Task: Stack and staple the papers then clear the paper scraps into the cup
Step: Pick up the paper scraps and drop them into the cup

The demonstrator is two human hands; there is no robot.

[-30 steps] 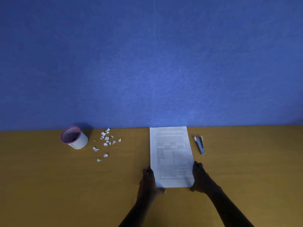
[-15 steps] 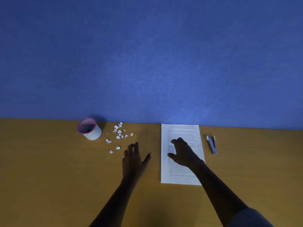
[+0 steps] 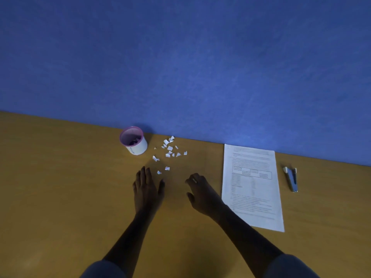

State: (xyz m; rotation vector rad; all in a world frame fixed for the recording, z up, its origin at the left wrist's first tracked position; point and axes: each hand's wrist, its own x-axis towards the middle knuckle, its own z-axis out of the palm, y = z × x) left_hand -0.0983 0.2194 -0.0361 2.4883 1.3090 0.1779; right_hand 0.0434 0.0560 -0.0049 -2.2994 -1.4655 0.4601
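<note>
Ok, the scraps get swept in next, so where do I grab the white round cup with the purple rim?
I'd wrap the left hand round the side wall of the white round cup, below its purple rim, coming from the near left. It stands upright close to the blue back wall, and the white paper scraps lie to its right, so that side is free.
</note>
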